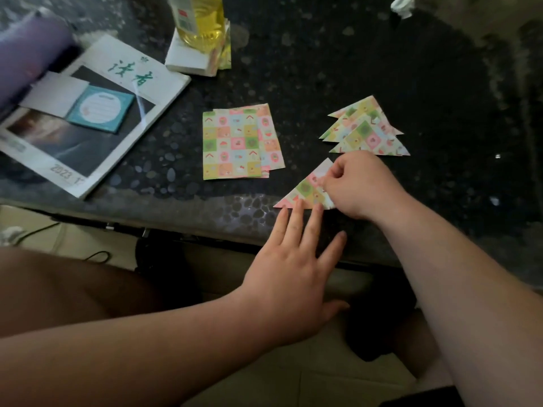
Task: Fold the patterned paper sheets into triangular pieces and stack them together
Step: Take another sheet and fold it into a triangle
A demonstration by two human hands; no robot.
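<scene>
1. Right grip pinches the triangle at its right corner. Left grip, fingers straight, presses its near edge by the counter rim.
2. Done: several triangles, a fanned pile just beyond.
3. Left: a few flat sheets alongside, apparently unfolded.
4. Paper: pastel checks, thin.
</scene>
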